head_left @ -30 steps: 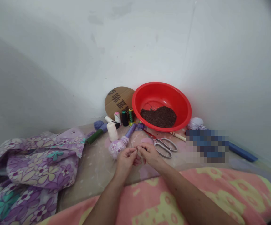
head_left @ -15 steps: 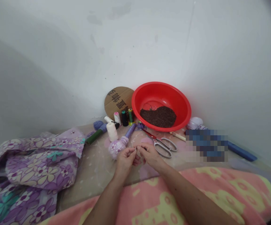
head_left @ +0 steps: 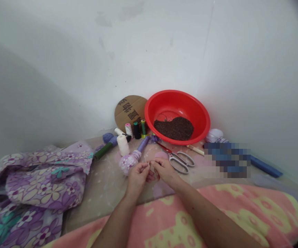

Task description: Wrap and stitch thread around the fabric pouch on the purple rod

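My left hand [head_left: 138, 175] pinches a thin sewing needle [head_left: 149, 164] between thumb and forefinger, held upright. My right hand [head_left: 164, 169] meets it fingertip to fingertip, its fingers pinched right at the needle; any thread there is too fine to see. Both hands hover low over the beige surface [head_left: 105, 186]. Just behind them lies a small stuffed purple floral piece with a fabric handle [head_left: 130, 159]. Metal scissors with a red pivot [head_left: 178, 159] lie to the right of my right hand.
A red basin [head_left: 199, 113] with dark grains stands in the wall corner, beside a round cardboard piece [head_left: 128, 108]. Several thread spools [head_left: 135, 130] and a cream spool [head_left: 123, 144] stand nearby. Purple floral cloth [head_left: 38, 182] is heaped left. A pink and yellow blanket [head_left: 242, 213] covers the foreground.
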### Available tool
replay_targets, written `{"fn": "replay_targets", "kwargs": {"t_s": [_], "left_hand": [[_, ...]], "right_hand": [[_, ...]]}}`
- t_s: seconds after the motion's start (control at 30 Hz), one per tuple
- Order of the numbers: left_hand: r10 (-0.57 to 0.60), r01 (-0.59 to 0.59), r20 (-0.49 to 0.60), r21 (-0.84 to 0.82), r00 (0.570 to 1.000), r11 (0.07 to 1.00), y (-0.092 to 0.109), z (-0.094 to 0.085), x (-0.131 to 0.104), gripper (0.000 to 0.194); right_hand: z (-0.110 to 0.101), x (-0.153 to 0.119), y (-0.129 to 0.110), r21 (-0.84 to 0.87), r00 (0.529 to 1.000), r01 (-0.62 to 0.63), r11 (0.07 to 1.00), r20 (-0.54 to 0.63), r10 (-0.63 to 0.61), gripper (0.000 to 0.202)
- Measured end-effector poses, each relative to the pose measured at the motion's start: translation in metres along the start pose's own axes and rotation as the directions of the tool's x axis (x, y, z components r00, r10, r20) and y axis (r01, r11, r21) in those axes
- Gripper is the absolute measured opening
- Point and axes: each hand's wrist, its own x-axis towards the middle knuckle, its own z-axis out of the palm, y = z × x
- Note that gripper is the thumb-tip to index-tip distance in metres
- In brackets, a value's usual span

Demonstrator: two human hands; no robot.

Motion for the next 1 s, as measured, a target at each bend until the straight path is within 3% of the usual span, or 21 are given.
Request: {"fn": "replay_targets", "kwargs": {"t_s": [1.0], "left_hand": [[0.009,-0.01,-0.031,-0.018,0.999,1.0,-0.0028,-0.0004,0.0012,0.025]], "right_hand": [[0.0015,-0.0018,-0.005,-0.028,0.998,0.006,1.0,-0.06,-0.008,0.026]]}}
